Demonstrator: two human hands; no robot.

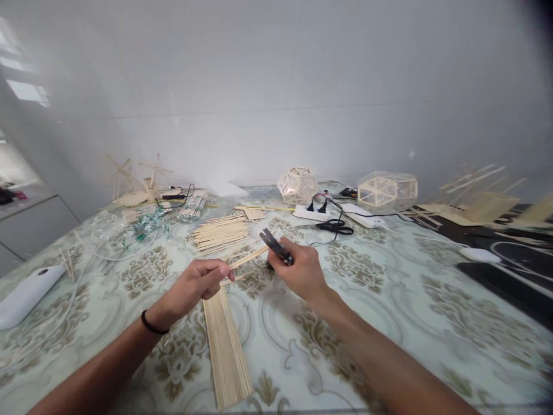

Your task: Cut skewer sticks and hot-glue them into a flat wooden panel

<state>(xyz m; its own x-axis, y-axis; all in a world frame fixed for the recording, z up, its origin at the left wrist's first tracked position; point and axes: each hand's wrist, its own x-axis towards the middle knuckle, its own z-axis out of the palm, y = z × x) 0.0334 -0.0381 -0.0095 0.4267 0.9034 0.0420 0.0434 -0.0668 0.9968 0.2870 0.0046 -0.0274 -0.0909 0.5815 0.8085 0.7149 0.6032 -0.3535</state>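
Observation:
My left hand (207, 281) pinches a thin bamboo stick (248, 257) between thumb and fingers. My right hand (302, 266) is wrapped round a pair of dark-handled cutting pliers (279, 246), whose jaws point up and left. The stick's far end reaches the pliers; whether the jaws touch it I cannot make out. Below my left hand lies a flat row of long bamboo sticks (227, 351) side by side. Beyond both hands, a pile of shorter sticks (220, 232) is spread on the patterned tablecloth (294, 346).
A white power strip (311, 213) with black plugs, black scissors (334, 226) and two stick-built frames (297, 185) stand at the back. Tangled plastic bags (142, 227) and a white device (30, 297) lie left. A dark board with stick models (466, 225) is at right.

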